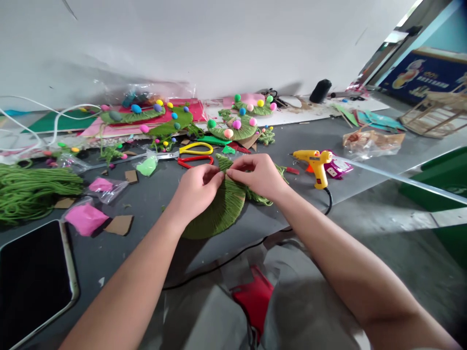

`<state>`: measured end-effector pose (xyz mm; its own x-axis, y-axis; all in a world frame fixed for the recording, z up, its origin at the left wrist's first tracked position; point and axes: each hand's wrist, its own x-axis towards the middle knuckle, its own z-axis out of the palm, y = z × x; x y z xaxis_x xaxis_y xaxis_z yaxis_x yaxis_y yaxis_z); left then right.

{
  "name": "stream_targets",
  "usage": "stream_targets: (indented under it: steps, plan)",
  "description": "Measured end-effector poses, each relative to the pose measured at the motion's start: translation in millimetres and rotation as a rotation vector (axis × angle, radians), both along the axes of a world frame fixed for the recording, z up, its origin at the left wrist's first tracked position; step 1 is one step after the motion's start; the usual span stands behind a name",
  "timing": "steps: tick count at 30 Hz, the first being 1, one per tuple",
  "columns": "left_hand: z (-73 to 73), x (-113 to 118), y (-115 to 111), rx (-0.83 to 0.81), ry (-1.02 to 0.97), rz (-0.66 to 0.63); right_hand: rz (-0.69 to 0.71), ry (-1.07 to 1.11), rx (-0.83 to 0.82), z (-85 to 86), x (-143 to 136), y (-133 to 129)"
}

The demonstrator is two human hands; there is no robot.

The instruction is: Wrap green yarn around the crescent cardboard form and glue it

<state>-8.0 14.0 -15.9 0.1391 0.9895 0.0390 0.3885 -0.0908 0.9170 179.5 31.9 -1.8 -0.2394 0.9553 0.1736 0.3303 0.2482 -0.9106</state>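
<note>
1. The left hand (199, 187) is nearly closed, thumb and fingertips pinched together at the upper part of the green yarn-wrapped piece (224, 209).
2. The right hand (259, 175) has its thumb and index finger drawn narrow on the same part, just beside the left fingertips (exactly what lies between those tips is too small to tell).
3. The piece lies below and between both hands, over the grey tabletop (146, 209). Its narrow tip points away from the person, beyond the fingertips; its broad, rounded end faces the body. The long axis runs roughly from the body toward the wall (233, 43), the wide end slightly to the left.
4. Just beyond the left hand lie scissors (168, 156) with one yellow and one red handle; well left of it is a bundle of green yarn (36, 192). Right of the right hand rests a yellow glue gun (317, 170).
5. Far beyond the right hand, a blue sign (419, 80) reads "100%"; its other characters are too blurred to read.
</note>
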Motion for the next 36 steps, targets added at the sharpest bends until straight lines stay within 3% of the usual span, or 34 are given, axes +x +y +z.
stream_targets:
  steps: [7,14,20,26,28,33,34,36]
  plan:
    - [2.8,0,-1,-0.022,-0.031,-0.042,0.010,0.017,-0.007,-4.2,-4,-1]
    - [4.7,5,-2,0.001,-0.057,-0.019,-0.119,0.009,0.103,-1.1,9,-9]
    - [4.5,5,-2,0.045,0.029,-0.023,-0.017,-0.136,0.247,11.4,59,-33]
    - [10.7,5,-6,0.108,0.134,-0.016,0.175,-0.175,-0.107,14.7,135,-53]
    - [11.0,4,-7,0.119,0.147,-0.018,0.077,-0.285,-0.192,12.6,160,-56]
    - [10.9,5,-6,0.129,0.158,-0.006,-0.590,-0.685,-0.115,-2.8,198,-49]
    - [11.0,5,-6,0.129,0.159,-0.005,-0.673,-0.723,-0.083,-7.1,201,-45]
    - [11.1,6,-6,0.134,0.161,-0.008,-0.711,-0.760,-0.025,-16.1,203,-34]
